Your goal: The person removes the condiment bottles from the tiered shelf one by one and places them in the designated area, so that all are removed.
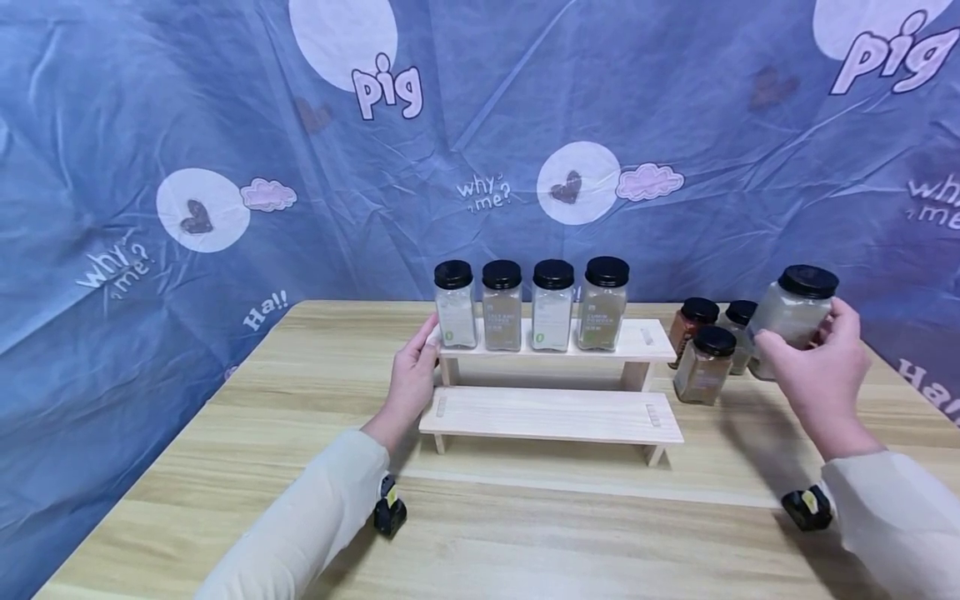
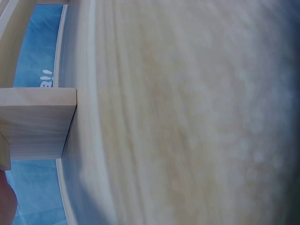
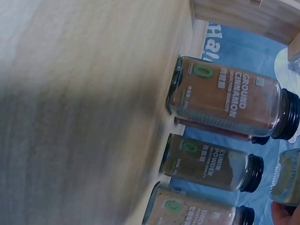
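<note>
A two-tier wooden spice rack (image 1: pixel 551 414) stands on the table. Four-sided glass spice jars with black lids line its upper tier, including a pale one (image 1: pixel 456 308) at the left end and a cumin powder jar (image 1: pixel 602 304) at the right. My left hand (image 1: pixel 411 371) grips the left end of the upper tier; some of its fingers are hidden behind the wood. Off to the right, my right hand (image 1: pixel 825 371) holds a black-lidded spice jar (image 1: pixel 787 321) above the table, slightly tilted. That jar (image 3: pixel 287 180) shows only partly in the right wrist view.
A ground cinnamon jar (image 3: pixel 229 96) stands right of the rack, with a red-brown spice jar (image 1: pixel 684 333) behind it. Nearby are a cumin powder jar (image 3: pixel 206 161) and another jar (image 3: pixel 187 208), cut off by the frame. A printed blue cloth (image 1: pixel 495 125) hangs behind the table.
</note>
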Tool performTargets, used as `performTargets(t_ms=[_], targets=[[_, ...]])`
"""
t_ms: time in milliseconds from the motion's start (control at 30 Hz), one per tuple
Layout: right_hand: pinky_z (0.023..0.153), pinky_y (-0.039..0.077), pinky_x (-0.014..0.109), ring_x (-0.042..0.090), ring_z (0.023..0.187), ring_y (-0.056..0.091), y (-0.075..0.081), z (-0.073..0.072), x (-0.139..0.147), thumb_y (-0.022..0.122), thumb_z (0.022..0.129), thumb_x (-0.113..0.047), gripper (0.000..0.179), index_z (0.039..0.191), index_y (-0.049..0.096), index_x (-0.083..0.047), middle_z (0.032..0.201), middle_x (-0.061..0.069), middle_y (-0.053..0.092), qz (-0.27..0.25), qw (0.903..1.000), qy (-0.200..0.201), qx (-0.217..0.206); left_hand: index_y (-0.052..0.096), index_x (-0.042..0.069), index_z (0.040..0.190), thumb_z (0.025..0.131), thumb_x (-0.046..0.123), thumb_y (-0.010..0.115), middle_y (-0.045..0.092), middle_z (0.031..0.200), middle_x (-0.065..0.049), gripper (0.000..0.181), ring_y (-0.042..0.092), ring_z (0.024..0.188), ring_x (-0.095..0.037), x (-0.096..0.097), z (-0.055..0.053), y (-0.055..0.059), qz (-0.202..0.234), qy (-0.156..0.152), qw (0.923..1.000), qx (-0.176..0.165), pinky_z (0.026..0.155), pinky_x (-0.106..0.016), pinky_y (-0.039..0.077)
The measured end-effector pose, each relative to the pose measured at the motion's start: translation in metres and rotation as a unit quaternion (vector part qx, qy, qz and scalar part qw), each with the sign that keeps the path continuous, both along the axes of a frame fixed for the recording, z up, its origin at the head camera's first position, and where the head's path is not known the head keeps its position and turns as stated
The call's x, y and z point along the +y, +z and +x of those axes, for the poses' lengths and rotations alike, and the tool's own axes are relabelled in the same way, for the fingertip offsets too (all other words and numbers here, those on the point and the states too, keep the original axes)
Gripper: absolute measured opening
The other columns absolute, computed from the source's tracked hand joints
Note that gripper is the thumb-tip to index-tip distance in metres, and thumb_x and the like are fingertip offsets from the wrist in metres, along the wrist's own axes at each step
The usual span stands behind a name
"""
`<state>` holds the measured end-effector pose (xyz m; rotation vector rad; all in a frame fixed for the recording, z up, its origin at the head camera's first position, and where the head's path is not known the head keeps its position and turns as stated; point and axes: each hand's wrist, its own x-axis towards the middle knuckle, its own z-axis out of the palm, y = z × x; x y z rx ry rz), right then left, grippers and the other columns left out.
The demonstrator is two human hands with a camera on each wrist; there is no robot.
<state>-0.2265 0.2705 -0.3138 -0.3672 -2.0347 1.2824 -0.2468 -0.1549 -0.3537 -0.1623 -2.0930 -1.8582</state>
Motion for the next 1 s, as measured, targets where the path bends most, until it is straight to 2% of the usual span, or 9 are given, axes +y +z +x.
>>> performTargets(t_ms=[233,467,633,700,833,933,1000], targets=[[0.064,0.035,0.005,-0.009,0.077,0.043,-0.005,-0.001,0.015,0.065,0.076,-0.015,0.063,0.134,0.042,-0.023,0.088,-0.023,0.044,0.014,0.9971,0.028,-0.069,0.042,0.01,0.139,0.097,0.009,0.041,0.043,0.14,-0.012,0.042,0.044,0.125,-0.024,0.001,0.0,-0.001,-0.006,0.004,1.0,0.001,0.102,-0.034,0.041],[0.063,0.035,0.003,-0.009,0.076,0.041,-0.015,-0.003,0.022,0.065,0.078,-0.013,0.054,0.119,0.038,-0.037,0.086,-0.024,0.042,0.041,0.992,0.077,-0.091,0.043,0.01,0.139,0.097,0.01,0.041,0.044,0.14,-0.013,0.042,0.046,0.124,-0.024,0.0,0.0,0.0,-0.002,0.004,1.0,-0.001,0.102,-0.032,0.041],[0.063,0.035,0.003,-0.009,0.074,0.041,-0.021,-0.003,0.028,0.066,0.078,-0.014,0.051,0.112,0.037,-0.039,0.086,-0.023,0.042,0.056,0.9886,0.096,-0.101,0.042,0.01,0.139,0.097,0.01,0.041,0.044,0.14,-0.013,0.043,0.047,0.123,-0.023,0.0,0.001,0.0,0.002,0.002,1.0,-0.005,0.101,-0.031,0.042],[0.061,0.035,0.003,-0.01,0.073,0.041,-0.023,-0.004,0.031,0.068,0.078,-0.015,0.051,0.114,0.038,-0.034,0.086,-0.021,0.042,0.063,0.9869,0.101,-0.109,0.042,0.011,0.139,0.096,0.01,0.041,0.044,0.14,-0.012,0.043,0.047,0.122,-0.022,0.0,0.001,0.001,0.001,0.003,1.0,-0.007,0.101,-0.031,0.042],[0.059,0.036,0.004,-0.011,0.071,0.04,-0.027,-0.005,0.033,0.071,0.077,-0.017,0.059,0.126,0.038,-0.012,0.09,-0.013,0.045,0.085,0.982,0.11,-0.128,0.043,0.011,0.139,0.096,0.009,0.041,0.045,0.139,-0.012,0.043,0.048,0.12,-0.02,0.001,0.001,0.001,-0.002,0.009,0.9999,-0.008,0.101,-0.032,0.042],[0.058,0.037,0.007,-0.01,0.07,0.04,-0.028,-0.006,0.034,0.072,0.077,-0.017,0.072,0.132,0.03,0.002,0.098,0.001,0.049,0.104,0.9768,0.119,-0.144,0.043,0.011,0.139,0.096,0.009,0.041,0.046,0.138,-0.013,0.042,0.049,0.118,-0.021,0.0,0.001,0.001,-0.004,0.011,0.9999,-0.006,0.101,-0.033,0.043],[0.058,0.037,0.008,-0.009,0.071,0.039,-0.029,-0.006,0.035,0.072,0.077,-0.018,0.076,0.133,0.026,0.005,0.105,0.013,0.05,0.115,0.9722,0.129,-0.158,0.043,0.011,0.139,0.096,0.01,0.041,0.046,0.138,-0.013,0.042,0.049,0.118,-0.02,0.0,0.0,0.001,-0.006,0.011,0.9999,-0.006,0.101,-0.033,0.042]])
